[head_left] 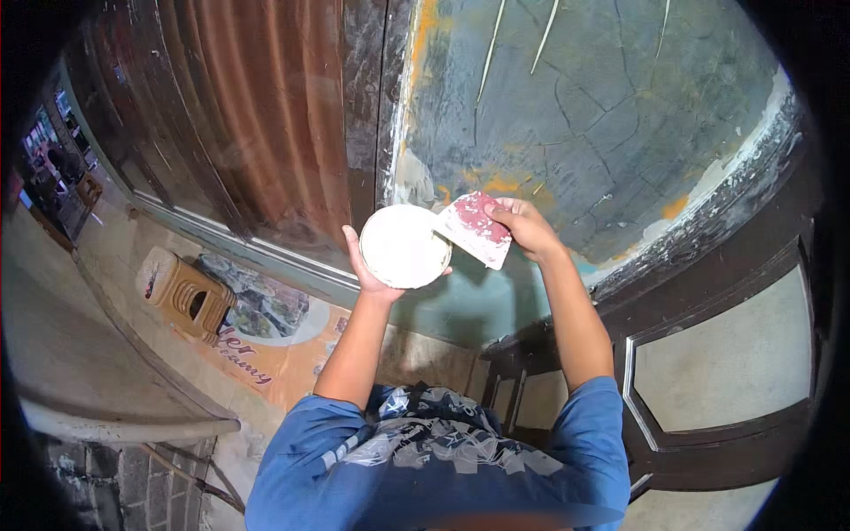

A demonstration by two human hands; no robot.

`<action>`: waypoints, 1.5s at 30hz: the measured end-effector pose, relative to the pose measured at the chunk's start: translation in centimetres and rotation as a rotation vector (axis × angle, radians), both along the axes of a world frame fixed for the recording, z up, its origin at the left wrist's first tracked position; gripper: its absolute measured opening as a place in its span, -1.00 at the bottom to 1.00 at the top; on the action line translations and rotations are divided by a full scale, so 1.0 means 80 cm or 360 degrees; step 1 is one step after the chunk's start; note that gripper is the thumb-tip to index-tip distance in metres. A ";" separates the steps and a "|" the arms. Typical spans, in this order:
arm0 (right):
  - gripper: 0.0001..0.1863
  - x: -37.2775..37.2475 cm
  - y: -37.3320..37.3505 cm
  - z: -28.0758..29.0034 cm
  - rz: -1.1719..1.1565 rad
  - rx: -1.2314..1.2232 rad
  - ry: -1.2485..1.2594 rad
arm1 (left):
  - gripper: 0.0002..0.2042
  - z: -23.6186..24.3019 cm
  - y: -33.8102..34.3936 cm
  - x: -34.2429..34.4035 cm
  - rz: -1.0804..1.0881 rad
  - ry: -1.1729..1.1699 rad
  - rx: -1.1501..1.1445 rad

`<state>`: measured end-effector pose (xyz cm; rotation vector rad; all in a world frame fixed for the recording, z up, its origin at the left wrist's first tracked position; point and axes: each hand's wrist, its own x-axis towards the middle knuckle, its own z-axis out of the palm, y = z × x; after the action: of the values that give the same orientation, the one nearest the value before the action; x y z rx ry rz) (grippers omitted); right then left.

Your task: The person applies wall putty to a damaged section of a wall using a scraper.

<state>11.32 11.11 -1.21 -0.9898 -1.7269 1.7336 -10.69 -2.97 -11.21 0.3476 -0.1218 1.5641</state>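
My left hand (pixel 376 281) is closed round the side of a round white tub or lid (pixel 404 250), whose face is so bright that its contents cannot be made out. In my right hand (pixel 529 230) a flat red putty scraper (pixel 478 221) is pinched between thumb and fingers. White paste smears the scraper, thickest along its edges. Its left corner meets or overlaps the rim of the white tub. Both hands are in front of a grey-green wall (pixel 567 115) with cracks, pale streaks and orange patches.
To the left, a tan plastic stool (pixel 195 301) stands on a printed banner (pixel 257 354) laid on the floor. A reddish-brown curtain (pixel 257 115) hangs behind glass at the upper left. Dark-framed panels (pixel 722 354) stand close on the right.
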 end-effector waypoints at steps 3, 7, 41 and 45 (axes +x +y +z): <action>-0.73 0.014 0.005 -0.024 0.0095 -0.0268 0.0242 | 0.09 0.001 0.003 0.010 -0.0002 -0.0002 0.0012; -0.71 0.021 0.010 -0.069 0.0259 -0.0607 0.0750 | 0.10 0.007 0.005 0.022 -0.0005 0.0073 -0.0008; -0.79 -0.140 0.006 -0.094 -0.0340 0.2470 -0.0779 | 0.10 -0.016 -0.031 -0.137 0.0243 0.0143 -0.0050; -0.79 -0.146 0.005 -0.086 -0.0402 0.2559 -0.0836 | 0.11 -0.016 -0.030 -0.149 0.0212 0.0114 -0.0042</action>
<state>-0.35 11.54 -8.09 -0.7276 -2.2964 -0.3746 -22.61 -5.33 -12.49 0.3971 -0.0230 1.6813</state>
